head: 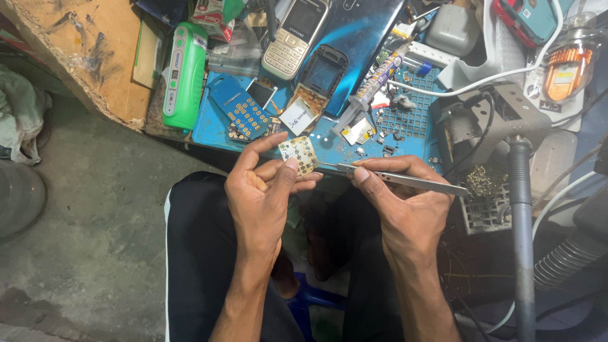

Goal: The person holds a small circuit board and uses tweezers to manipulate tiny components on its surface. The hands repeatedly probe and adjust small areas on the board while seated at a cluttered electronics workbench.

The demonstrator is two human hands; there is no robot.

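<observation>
— What's on that blue rubber work mat (pixel 329 147)?

— Phone parts. Over its near edge, the left hand (pixel 263 190) pinches a small pale square keypad board (pixel 299 154).

— And the other?

— The right hand (pixel 405 202) squeezes slim steel tweezers (pixel 399 179), tips touching the board's edge.

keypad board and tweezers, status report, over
Left hand pinching small keypad circuit board. Right hand gripping metal tweezers, tips at board edge. Nothing between them; cluttered blue work mat behind.

Soft, even daylight, sharp at the centre, with glare on the blue mat (pixel 329 149) and wide-angle bending at the edges.
</observation>
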